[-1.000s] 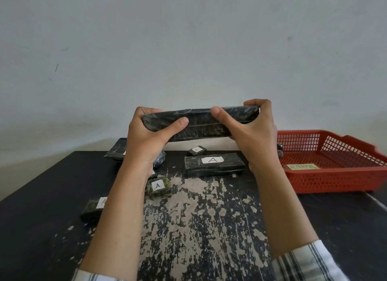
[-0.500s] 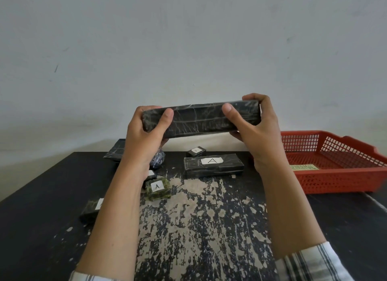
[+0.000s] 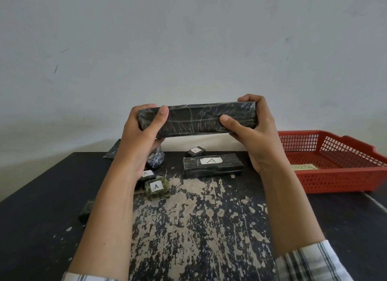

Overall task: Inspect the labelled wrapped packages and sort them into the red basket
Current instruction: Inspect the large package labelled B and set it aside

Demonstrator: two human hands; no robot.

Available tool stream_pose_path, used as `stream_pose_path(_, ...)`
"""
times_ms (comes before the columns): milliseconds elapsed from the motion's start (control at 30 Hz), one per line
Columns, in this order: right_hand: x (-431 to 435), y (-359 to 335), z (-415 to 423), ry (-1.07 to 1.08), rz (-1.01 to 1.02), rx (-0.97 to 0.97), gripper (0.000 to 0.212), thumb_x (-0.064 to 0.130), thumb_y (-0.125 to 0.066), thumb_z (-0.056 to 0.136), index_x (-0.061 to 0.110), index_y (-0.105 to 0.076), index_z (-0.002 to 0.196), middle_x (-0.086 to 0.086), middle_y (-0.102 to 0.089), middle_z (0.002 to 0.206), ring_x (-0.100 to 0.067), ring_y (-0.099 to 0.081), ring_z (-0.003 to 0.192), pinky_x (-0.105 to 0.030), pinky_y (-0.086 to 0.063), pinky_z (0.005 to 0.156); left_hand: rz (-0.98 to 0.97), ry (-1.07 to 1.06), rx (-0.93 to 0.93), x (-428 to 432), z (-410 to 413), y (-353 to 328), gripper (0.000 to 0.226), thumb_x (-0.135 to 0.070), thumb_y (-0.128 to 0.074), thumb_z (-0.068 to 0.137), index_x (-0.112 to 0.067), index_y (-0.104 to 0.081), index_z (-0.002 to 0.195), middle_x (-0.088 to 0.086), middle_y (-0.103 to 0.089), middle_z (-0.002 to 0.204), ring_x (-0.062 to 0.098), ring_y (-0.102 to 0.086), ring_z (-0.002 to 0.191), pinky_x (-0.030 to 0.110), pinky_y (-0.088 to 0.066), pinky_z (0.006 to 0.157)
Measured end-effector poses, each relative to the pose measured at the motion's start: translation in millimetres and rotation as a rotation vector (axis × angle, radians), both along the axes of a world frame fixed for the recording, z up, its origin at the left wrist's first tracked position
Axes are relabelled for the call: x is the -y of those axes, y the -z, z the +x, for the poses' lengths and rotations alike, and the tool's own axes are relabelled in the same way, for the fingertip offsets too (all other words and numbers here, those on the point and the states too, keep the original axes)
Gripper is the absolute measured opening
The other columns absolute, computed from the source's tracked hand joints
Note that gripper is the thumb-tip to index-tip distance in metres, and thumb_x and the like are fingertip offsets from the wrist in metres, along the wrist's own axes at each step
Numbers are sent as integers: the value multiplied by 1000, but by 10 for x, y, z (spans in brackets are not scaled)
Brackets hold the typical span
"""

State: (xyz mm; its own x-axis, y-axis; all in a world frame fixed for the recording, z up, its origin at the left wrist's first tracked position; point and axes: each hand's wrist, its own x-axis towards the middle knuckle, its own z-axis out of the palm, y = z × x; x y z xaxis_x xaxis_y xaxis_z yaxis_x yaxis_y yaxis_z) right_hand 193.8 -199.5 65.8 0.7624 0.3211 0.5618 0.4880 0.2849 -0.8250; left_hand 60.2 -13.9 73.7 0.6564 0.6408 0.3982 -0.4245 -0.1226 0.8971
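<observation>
A long black wrapped package (image 3: 196, 119) is gripped at both ends, left hand (image 3: 140, 138) and right hand (image 3: 253, 138) curled round it, held up above the table (image 3: 199, 228). Smaller "A" packages (image 3: 212, 165) are laid out underneath, red basket (image 3: 335, 176) parked off right.

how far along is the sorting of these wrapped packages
Done: nothing visibly; the red mesh plastic basket shows only a paper label inside, though its left end is hidden. In hand: left hand and right hand grip a long black film-wrapped package in the air, no label facing us. Remaining: several packages on the worn black table, including the black rectangular package labelled A.
</observation>
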Motion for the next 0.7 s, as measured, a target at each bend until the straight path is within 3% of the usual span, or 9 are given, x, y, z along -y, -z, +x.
stream_pose_path(67, -7, 0, -6, 12, 1, -2, 56, 55, -93, 57, 51, -60, 103, -6, -63, 137, -35, -58, 133, -61, -48, 109, 10, 34, 2, -8, -26, -6, 64, -52, -78, 63, -24, -60, 117, -5, -68, 111, 12, -68, 109, 44, -58, 99)
stream_pose_path(167, 24, -34, -48, 13, -2, 7, 51, 50, -90, 65, 50, -63, 108, -3, -65, 135, -31, -62, 129, -58, -51, 107, 17, 28, 0, -44, -28, 15, 50, -42, -74, 72, -24, -60, 117, -3, -68, 113, 13, -69, 108, 45, -57, 100)
stream_pose_path(267, 91, -91, -83, -53, 17, -13, 37, 34, -78, 91, 41, -65, 125, -2, -67, 131, -21, -69, 119, -54, -57, 104, 8, 13, -4, -86, -16, 34, 35, -40, -71, 82, -24, -61, 111, 1, -69, 118, 15, -69, 112, 48, -58, 100)
stream_pose_path(333, 129, -118, -115, -87, 36, -34, 24, 22, -65, 103, 33, -66, 124, -3, -68, 124, -14, -72, 108, -50, -60, 99, 2, 20, -5, -88, -18, 34, 29, -39, -70, 85, -24, -61, 108, 3, -69, 121, 17, -68, 115, 49, -58, 100)
stream_pose_path(533, 133, -137, -139, 3, 87, -72, 15, 13, -60, 105, 23, -66, 114, -4, -69, 113, -8, -73, 91, -42, -65, 85, 49, 113, -17, -88, -57, 38, 59, -44, -84, 69, -29, -59, 121, 3, -67, 129, 17, -67, 119, 41, -56, 103)
stream_pose_path(600, 139, -142, -143, 1, 97, -77, 15, 12, -59, 105, 22, -66, 115, -4, -69, 113, -9, -72, 92, -44, -65, 87, 91, 124, -31, -95, -61, 47, 63, -34, -94, 67, -33, -59, 120, 0, -70, 124, 18, -69, 117, 37, -56, 101)
stream_pose_path(700, 143, -148, -143, -1, 75, -69, 19, 16, -63, 103, 24, -66, 120, -4, -70, 117, -12, -73, 99, -49, -62, 93, 72, 110, -14, -79, -58, 48, 65, -32, -91, 59, -31, -59, 116, 0, -72, 117, 20, -70, 116, 38, -57, 101)
